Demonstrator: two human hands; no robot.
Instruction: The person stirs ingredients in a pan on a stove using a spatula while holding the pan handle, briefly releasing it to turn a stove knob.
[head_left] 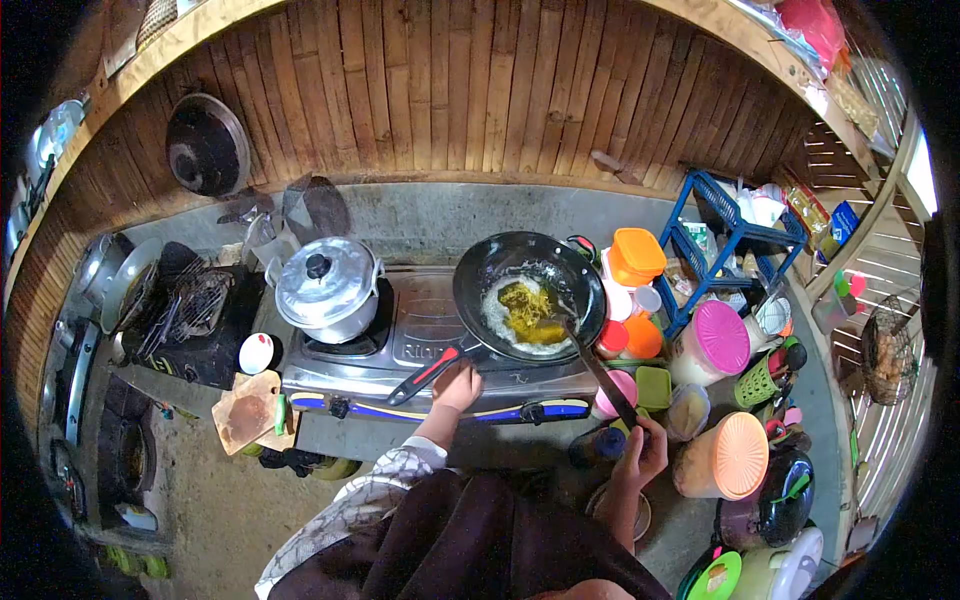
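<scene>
A black wok [530, 245] sits on the right burner of a steel gas stove [425, 320], with a yellow, shredded-looking food [525, 305] in foamy oil. Its red and black handle [420, 377] points toward the lower left. My left hand [458, 387] is closed at the handle's inner part, close to the wok; the exact finger grip is partly hidden. My right hand [643, 458] is wrapped round the end of a long dark spatula [605, 382]. The spatula slants up and left over the wok's rim, its blade in the food.
A lidded aluminium pot [325, 290] stands on the left burner. Left of the stove are a wooden cutting board [250, 412] with a green-handled knife [280, 415] and a grill [195, 310]. Lidded containers, including a pink-lidded tub [720, 338], crowd the right side beside a blue rack [735, 235].
</scene>
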